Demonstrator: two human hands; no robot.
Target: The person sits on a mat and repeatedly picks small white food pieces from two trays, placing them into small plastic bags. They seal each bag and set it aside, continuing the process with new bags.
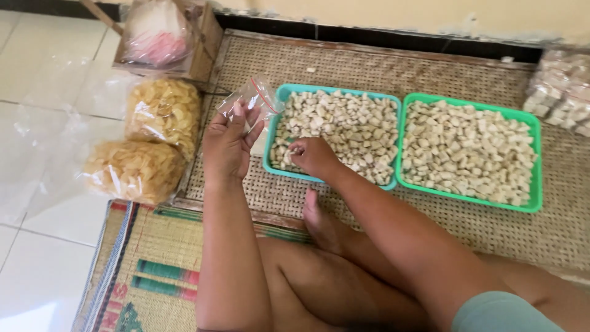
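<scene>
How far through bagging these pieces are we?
Done: filled packets stacked at far right. In hand: left hand holds a nearly empty clear bag; right hand picks pieces from the teal tray. Left: both that and the green tray look full.

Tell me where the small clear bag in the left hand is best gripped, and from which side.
Probably at its open top edge. The small clear bag stands up from the left hand, mouth toward the teal tray. Pinching that thin, floppy rim from the left side would leave the opening clear for the right hand, which is on the pale pieces.
</scene>
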